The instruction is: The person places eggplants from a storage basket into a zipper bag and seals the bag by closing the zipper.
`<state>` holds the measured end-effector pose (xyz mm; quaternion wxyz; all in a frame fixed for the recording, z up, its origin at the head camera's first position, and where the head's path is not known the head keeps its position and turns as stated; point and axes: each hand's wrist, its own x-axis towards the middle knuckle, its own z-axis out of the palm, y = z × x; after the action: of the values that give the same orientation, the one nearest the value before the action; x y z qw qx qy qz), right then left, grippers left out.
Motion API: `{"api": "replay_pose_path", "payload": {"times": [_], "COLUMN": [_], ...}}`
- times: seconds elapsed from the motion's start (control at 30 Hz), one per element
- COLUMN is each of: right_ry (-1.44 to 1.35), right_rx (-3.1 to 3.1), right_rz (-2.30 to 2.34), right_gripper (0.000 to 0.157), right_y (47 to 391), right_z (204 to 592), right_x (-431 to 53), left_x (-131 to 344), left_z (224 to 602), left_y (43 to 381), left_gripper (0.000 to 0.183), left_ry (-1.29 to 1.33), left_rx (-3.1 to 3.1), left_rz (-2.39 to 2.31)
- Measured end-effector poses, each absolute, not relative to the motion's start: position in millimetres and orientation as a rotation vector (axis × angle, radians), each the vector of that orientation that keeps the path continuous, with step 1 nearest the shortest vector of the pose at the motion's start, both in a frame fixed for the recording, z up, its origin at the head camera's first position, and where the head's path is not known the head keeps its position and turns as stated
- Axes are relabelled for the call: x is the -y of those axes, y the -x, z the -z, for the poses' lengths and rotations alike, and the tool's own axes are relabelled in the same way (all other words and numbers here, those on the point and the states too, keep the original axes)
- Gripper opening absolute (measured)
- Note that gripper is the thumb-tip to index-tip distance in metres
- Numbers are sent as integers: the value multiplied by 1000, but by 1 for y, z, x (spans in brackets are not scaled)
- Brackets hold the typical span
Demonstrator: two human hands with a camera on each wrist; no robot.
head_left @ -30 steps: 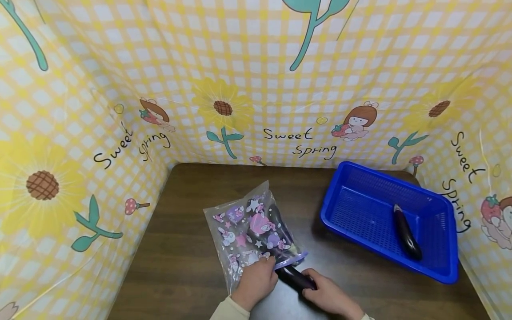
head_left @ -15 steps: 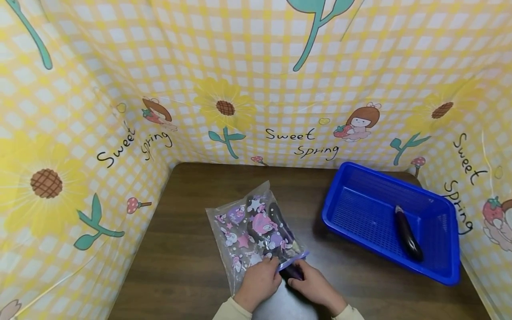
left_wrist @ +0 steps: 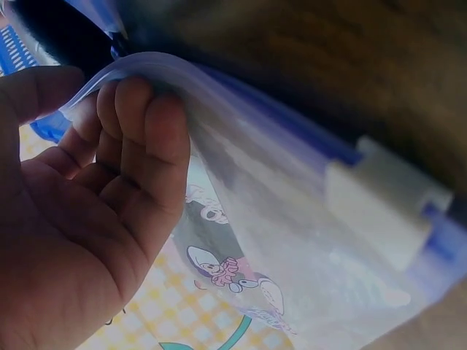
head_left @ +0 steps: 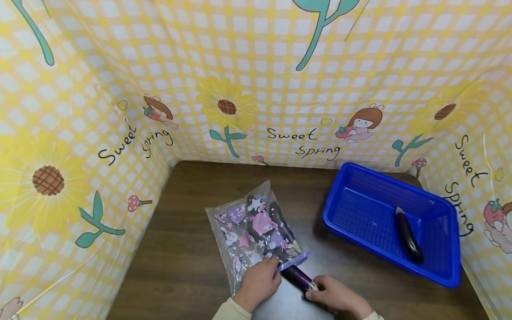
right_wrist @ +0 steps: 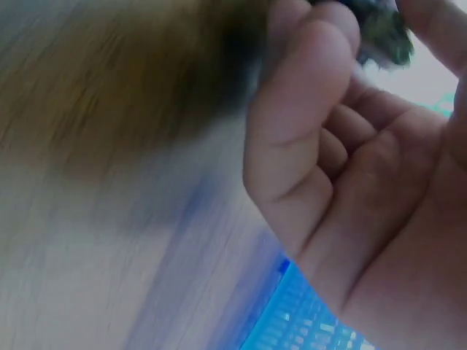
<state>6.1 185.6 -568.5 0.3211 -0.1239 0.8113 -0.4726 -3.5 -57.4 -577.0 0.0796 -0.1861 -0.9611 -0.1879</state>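
Note:
A clear zip bag (head_left: 245, 240) printed with pink and purple cartoon figures lies on the table, with dark eggplants showing through its film. My left hand (head_left: 258, 282) pinches the bag's lilac mouth edge; in the left wrist view the fingers curl over that rim, and a white slider (left_wrist: 387, 200) sits farther along it. An eggplant (head_left: 298, 277) reaches into the bag's mouth, its stem end outside. My right hand (head_left: 338, 295) grips that stem end between thumb and fingers. The right wrist view catches the greenish stem (right_wrist: 394, 40) at its top edge.
A blue plastic basket (head_left: 362, 242) stands to the right with one eggplant (head_left: 409, 235) in it. Yellow checked cloth (head_left: 248, 53) walls the brown table (head_left: 172, 240) at the back and on both sides.
My right hand moved in to the bag's mouth with the eggplant, then back right to its stem end, which now shows. My left hand stays at the bag's edge.

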Motion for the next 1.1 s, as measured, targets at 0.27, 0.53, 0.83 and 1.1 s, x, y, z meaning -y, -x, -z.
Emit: {"api": "replay_pose_path", "payload": {"times": [0.27, 0.53, 0.83, 1.1], "right_ry": [285, 342, 390, 332], "right_rx": [-2036, -2141, -2233, -2256], "right_rz": [1308, 1244, 1206, 1226], "right_gripper": [26, 27, 27, 26], "right_y": [-8, 0, 10, 12], "right_z": [563, 564, 569, 575], "right_x": [-194, -177, -161, -152], "left_x": [59, 61, 64, 68], "left_z": [576, 581, 586, 583], "left_y": [3, 3, 7, 11], "left_gripper": [20, 19, 19, 24], "left_ry": [539, 548, 565, 575], "left_rx": [2872, 2877, 2905, 2905], "left_rz": [563, 566, 589, 657]}}
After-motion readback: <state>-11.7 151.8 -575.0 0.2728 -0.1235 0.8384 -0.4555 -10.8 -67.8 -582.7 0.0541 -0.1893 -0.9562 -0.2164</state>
